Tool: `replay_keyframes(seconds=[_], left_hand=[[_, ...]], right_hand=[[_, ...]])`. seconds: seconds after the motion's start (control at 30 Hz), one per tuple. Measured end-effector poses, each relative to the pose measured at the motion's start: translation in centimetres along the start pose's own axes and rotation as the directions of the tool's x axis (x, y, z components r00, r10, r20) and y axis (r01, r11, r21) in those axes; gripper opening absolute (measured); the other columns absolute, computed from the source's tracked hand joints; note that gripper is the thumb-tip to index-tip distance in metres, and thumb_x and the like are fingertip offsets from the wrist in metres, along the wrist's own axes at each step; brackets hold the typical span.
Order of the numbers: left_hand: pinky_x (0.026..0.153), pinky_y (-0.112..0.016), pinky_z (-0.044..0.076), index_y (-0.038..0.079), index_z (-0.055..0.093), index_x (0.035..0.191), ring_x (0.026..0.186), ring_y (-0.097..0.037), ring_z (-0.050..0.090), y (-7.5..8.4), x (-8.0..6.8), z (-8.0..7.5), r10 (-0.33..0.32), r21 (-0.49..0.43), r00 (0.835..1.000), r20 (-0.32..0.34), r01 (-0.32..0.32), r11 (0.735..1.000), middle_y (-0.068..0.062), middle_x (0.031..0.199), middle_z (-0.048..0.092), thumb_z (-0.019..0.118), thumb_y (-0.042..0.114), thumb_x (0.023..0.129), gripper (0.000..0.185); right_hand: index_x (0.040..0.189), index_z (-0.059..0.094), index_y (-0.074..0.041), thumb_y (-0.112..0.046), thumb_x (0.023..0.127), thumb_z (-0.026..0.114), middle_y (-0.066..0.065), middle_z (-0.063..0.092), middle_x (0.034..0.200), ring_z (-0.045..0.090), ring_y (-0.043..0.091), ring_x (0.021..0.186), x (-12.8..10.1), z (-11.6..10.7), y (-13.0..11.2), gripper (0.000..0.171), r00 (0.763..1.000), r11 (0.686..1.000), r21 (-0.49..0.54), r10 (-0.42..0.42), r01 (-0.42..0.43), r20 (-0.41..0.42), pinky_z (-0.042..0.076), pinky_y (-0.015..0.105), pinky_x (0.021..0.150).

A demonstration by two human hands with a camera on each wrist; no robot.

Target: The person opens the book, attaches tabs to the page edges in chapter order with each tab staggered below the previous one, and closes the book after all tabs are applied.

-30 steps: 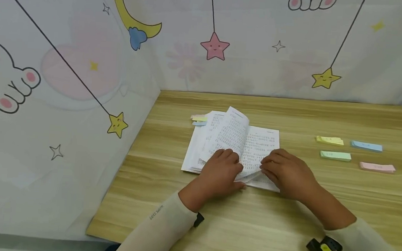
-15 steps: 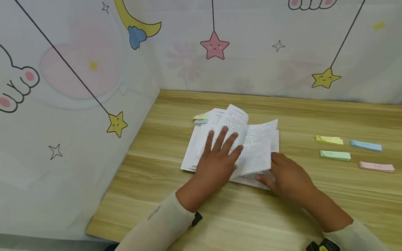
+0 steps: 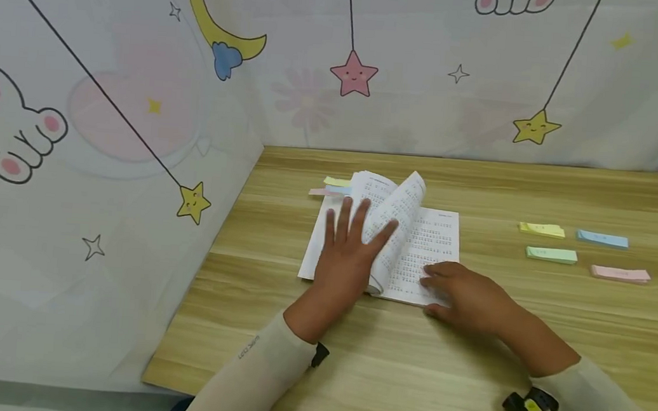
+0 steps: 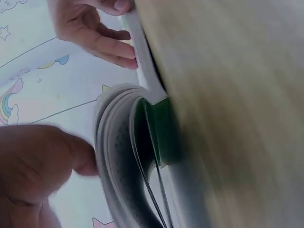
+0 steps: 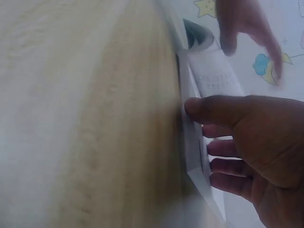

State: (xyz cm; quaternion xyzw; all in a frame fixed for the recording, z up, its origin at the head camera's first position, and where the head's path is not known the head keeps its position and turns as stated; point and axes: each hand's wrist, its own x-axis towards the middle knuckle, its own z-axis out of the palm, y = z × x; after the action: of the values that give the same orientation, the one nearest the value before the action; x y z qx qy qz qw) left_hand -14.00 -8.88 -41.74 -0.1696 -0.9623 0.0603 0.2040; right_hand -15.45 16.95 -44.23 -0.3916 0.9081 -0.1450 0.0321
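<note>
An open book (image 3: pixel 435 238) of printed text lies on the wooden table (image 3: pixel 466 380). My left hand (image 3: pixel 361 233) lies with straight, spread fingers on a curled sheaf of pages (image 3: pixel 403 204) and presses them toward the left half. My right hand (image 3: pixel 443 293) rests on the lower part of the right page, fingers lying on the paper and thumb at the near edge. The left wrist view shows the arched pages (image 4: pixel 118 156) edge-on beside my left hand (image 4: pixel 38 166). In the right wrist view, my right hand (image 5: pixel 237 137) has its thumb against the book's edge (image 5: pixel 192 142).
Yellow (image 3: pixel 542 230), blue (image 3: pixel 601 239), green (image 3: pixel 551 255) and pink (image 3: pixel 619 273) stacks of sticky tabs lie to the right of the book. Coloured tabs (image 3: pixel 336 182) stick out past the book's far left corner. A printed fabric screen (image 3: pixel 109 152) closes off the left and back.
My left hand went from curled at the book's near edge to spread flat, sweeping a sheaf of pages over to the left. My right hand let the lifted page go and settled on the right page.
</note>
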Motion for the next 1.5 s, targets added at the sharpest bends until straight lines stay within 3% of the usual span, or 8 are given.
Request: replay_keyframes(seconds=[0.2,0.4,0.67,0.9,1.1,1.17,1.3,1.5], left_hand=[[0.119,-0.058,0.022,0.021,0.072,0.117,0.141,-0.029,0.042,0.8,0.0,-0.2,0.226,-0.133,0.951,0.21,-0.201,0.971,0.001,0.136,0.06,0.061,0.055,0.097,0.041],[0.112,-0.067,0.025,0.013,0.061,0.124,0.122,-0.029,0.055,1.5,0.0,0.1,0.073,-0.114,0.978,0.194,-0.051,0.992,-0.004,0.121,0.063,0.063,0.073,0.087,0.07],[0.114,-0.072,0.013,0.029,0.036,0.16,0.152,-0.044,0.017,0.9,0.1,0.1,0.008,-0.036,0.993,0.118,-0.004,0.999,-0.02,0.161,0.03,0.074,0.03,0.091,0.078],[0.119,-0.065,0.005,0.024,0.073,0.115,0.15,-0.03,0.029,1.0,0.4,-0.1,0.252,-0.11,0.938,0.237,-0.232,0.967,0.001,0.145,0.055,0.063,0.051,0.097,0.034],[0.114,-0.07,0.016,0.015,0.064,0.129,0.135,-0.029,0.047,1.4,0.4,0.1,0.132,-0.076,0.971,0.201,-0.119,0.99,-0.002,0.129,0.063,0.06,0.075,0.088,0.072],[0.112,-0.07,0.023,0.01,0.053,0.143,0.125,-0.029,0.055,1.4,0.5,0.0,0.049,-0.066,0.99,0.132,-0.041,0.997,-0.005,0.123,0.065,0.066,0.061,0.093,0.073],[0.112,-0.069,0.026,0.018,0.024,0.163,0.137,-0.038,0.046,0.9,0.4,0.0,-0.037,-0.052,0.999,0.029,0.039,0.998,-0.018,0.143,0.051,0.074,0.033,0.093,0.088],[0.123,-0.049,0.014,0.028,0.067,0.132,0.152,-0.026,0.025,0.6,0.4,-0.4,0.311,-0.061,0.941,0.129,-0.306,0.95,0.001,0.154,0.048,0.067,0.017,0.099,0.035]], right_hand=[[0.099,0.078,-0.006,-0.009,0.085,0.075,0.009,0.07,0.116,0.063,0.031,0.113,0.4,-0.7,-0.2,0.014,0.957,0.993,-0.051,-0.115,0.105,-0.268,0.052,0.047,0.093],[0.082,0.064,-0.003,-0.032,0.101,0.062,0.017,0.062,0.101,0.061,0.037,0.09,1.3,-0.1,-1.8,0.035,0.706,0.979,-0.193,-0.187,0.072,-0.683,0.052,0.045,0.068],[0.107,0.076,-0.009,-0.037,0.083,0.087,0.01,0.069,0.117,0.064,0.031,0.112,0.1,-0.4,-0.8,0.038,0.989,0.993,0.018,0.121,-0.12,-0.088,0.053,0.048,0.09],[0.097,0.078,-0.01,-0.012,0.084,0.078,0.004,0.072,0.109,0.065,0.026,0.105,0.3,-0.9,-0.1,0.014,0.981,0.998,-0.029,-0.054,0.05,-0.187,0.054,0.044,0.087],[0.085,0.063,-0.005,-0.018,0.09,0.073,0.015,0.063,0.105,0.06,0.037,0.096,1.3,-0.7,-1.5,0.017,0.729,0.974,-0.203,-0.212,0.102,-0.651,0.05,0.045,0.082],[0.079,0.057,-0.008,-0.026,0.091,0.075,0.012,0.061,0.091,0.058,0.035,0.086,1.2,-0.9,-1.9,0.028,0.752,0.99,-0.141,-0.102,0.012,-0.651,0.048,0.044,0.069],[0.087,0.069,-0.012,-0.035,0.08,0.088,0.005,0.067,0.097,0.063,0.028,0.096,0.6,-1.0,-1.3,0.031,0.952,0.992,-0.036,0.103,-0.118,-0.287,0.054,0.043,0.073],[0.103,0.078,-0.012,-0.03,0.084,0.085,0.009,0.069,0.121,0.064,0.03,0.114,0.0,-0.4,0.0,0.027,0.999,0.999,0.001,0.046,-0.046,-0.027,0.053,0.048,0.09]])
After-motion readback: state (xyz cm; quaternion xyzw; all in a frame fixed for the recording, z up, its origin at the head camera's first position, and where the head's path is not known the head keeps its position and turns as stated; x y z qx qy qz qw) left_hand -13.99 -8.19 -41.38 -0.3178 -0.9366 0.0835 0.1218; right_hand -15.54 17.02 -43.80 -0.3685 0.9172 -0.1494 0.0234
